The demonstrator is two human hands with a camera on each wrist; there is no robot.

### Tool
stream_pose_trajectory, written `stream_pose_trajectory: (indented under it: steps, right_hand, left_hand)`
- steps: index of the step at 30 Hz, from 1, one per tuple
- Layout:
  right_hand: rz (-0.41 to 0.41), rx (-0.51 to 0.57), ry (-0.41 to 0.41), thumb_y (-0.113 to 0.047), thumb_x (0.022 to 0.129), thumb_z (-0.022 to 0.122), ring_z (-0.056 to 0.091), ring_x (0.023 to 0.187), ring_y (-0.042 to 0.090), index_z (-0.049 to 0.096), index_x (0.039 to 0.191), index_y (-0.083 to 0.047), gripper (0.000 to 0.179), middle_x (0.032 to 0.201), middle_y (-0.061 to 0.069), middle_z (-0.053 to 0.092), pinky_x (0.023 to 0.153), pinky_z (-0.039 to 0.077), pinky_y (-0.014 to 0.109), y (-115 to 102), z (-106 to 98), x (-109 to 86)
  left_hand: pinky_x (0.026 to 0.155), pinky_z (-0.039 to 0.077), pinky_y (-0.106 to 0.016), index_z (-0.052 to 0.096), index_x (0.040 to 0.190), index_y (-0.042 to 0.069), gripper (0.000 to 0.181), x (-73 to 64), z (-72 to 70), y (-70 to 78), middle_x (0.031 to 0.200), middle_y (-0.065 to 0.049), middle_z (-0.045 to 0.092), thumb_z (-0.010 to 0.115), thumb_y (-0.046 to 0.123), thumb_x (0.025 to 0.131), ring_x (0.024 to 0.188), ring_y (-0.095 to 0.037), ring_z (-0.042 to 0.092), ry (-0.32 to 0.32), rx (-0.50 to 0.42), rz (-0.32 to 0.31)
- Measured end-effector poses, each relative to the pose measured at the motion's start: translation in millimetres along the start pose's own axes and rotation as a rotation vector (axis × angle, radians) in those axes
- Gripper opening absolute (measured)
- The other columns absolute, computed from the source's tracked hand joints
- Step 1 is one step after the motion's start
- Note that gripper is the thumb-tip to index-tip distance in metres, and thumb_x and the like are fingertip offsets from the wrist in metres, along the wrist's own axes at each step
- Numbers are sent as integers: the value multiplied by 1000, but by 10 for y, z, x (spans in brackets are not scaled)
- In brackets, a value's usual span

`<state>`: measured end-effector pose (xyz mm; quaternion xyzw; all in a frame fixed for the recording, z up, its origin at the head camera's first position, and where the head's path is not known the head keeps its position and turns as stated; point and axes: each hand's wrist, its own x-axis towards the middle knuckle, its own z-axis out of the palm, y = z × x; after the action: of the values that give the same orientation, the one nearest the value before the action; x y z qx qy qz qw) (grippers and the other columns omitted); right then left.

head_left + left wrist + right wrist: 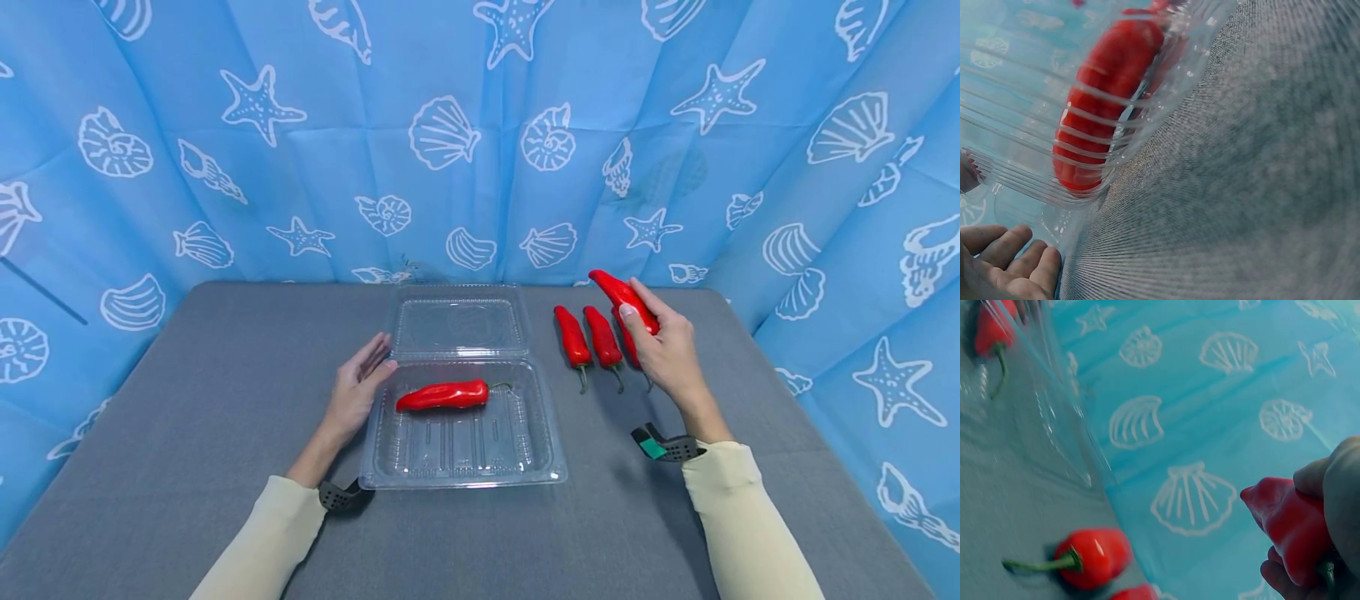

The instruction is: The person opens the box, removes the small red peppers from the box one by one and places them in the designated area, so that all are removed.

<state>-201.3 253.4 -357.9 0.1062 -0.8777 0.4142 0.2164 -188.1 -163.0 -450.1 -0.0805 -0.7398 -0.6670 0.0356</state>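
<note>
My left hand (356, 390) is at the left side of a clear plastic clamshell box (553, 442), fingers loosely extended and thumb by the rim. One red chili pepper (444, 396) lies crosswise inside it, stem to the right; the left wrist view shows this pepper (1107, 94) through the ribbed wall. Over to the right, my right hand (670, 354) holds another red pepper (621, 292) above the table, pinched between thumb and fingers, tip pointing up and left. Beneath it lie two red peppers (573, 337) side by side, and a third pepper (628, 343) is partly hidden by the hand.
The box's transparent lid (459, 327) is folded back flat behind the base. A grey cloth covers the table (225, 417). A blue curtain (465, 208) with white shells and starfish hangs along the back and sides.
</note>
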Motion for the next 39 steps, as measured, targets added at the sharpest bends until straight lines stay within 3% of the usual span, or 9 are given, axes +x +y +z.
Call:
stream_pose_trajectory:
  steps: [6,14,19,23,31,39]
  right_hand:
    - [62,-47,44,-18,104,56,54,93,33,48,151,-5,49,132,30,57,59,40,8,204,-97,15]
    - [193,-92,51,-23,106,53,51,112,41,45,152,-2,51,141,30,52,74,39,14,517,-203,-17]
    - [283,-116,32,-26,106,53,50,123,46,46,150,0,52,144,31,50,92,47,38,717,-227,-45]
    - [320,-113,13,-26,106,54,45,133,49,46,149,3,53,146,32,48,109,38,61,899,-213,-85]
    - [353,-97,40,-24,105,56,42,138,46,47,149,1,51,149,29,46,115,33,58,1173,-156,-163]
    - [404,-105,20,-29,107,51,35,143,46,41,154,-4,54,155,27,40,118,29,60,1211,-119,-184]
  left_hand:
    - [122,25,-42,30,156,-4,64,-11,-4,-7,159,-18,38,59,13,103,149,-31,32,-5,8,2]
    - [122,25,-44,29,157,-4,63,-12,-8,-22,159,-19,37,58,14,104,149,-32,31,-14,15,8]
    - [122,26,-44,29,157,-4,63,-11,-7,-22,159,-20,38,58,14,103,149,-32,32,-13,15,10]
    - [122,26,-44,30,157,-4,63,-14,-8,-28,159,-19,38,59,14,103,149,-32,32,-11,16,10]
    - [122,25,-45,30,157,-3,63,-14,-7,-34,159,-19,39,58,15,103,149,-32,32,-8,22,14]
    - [122,25,-44,30,157,-4,64,-7,-9,-21,159,-19,38,59,13,103,149,-31,32,-6,18,14]
